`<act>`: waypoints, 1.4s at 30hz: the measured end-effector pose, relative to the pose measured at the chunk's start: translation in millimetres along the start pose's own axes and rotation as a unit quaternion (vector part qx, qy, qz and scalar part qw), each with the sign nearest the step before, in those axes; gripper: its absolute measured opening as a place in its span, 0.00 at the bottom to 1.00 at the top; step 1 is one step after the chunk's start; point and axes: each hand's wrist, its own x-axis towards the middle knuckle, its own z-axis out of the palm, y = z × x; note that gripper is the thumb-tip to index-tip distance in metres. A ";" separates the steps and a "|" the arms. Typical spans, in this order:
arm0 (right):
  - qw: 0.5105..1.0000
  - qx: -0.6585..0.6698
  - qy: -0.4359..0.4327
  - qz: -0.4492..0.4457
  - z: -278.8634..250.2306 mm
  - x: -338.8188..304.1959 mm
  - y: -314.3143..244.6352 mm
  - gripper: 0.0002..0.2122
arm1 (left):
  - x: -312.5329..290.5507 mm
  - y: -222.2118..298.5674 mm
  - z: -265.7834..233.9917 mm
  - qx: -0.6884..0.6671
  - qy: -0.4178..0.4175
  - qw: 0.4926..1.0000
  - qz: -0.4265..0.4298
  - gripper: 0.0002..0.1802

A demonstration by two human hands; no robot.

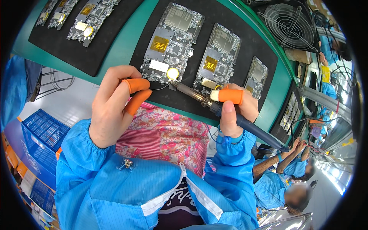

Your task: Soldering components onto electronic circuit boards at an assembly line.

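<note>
My right hand [236,109] is closed around a soldering iron [249,126] with a dark blue handle, an orange cot on one finger. The iron's tip meets the near edge of a circuit board [172,46], just beside its round yellow-rimmed coin cell [172,73]. Pinched between the orange-cotted fingers of my left hand [119,97] is a thin solder wire [160,88], which runs to that same spot. Two more circuit boards, a middle one [219,57] and a right one [256,78], lie on the same black mat [153,28].
Another black mat [92,61] at the left carries several boards. A round fan [288,25] stands at the back right. The iron's cable [293,130] trails off rightward. Blue crates [46,130] sit at lower left. Other people in blue [272,188] work at the right.
</note>
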 end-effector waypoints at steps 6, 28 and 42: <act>1.000 0.003 -0.009 -0.020 2.0 1.9 2.1 0.16 | -0.4 -2.7 3.7 -0.005 0.003 1.000 -0.008 0.12; 0.992 0.025 0.100 -0.069 -17.0 -10.9 5.6 0.10 | 7.3 11.5 4.5 0.014 0.139 0.990 -0.009 0.12; 0.974 0.101 0.201 0.028 -56.2 -53.5 43.9 0.16 | 5.9 30.0 52.6 -0.024 -0.019 0.995 0.095 0.13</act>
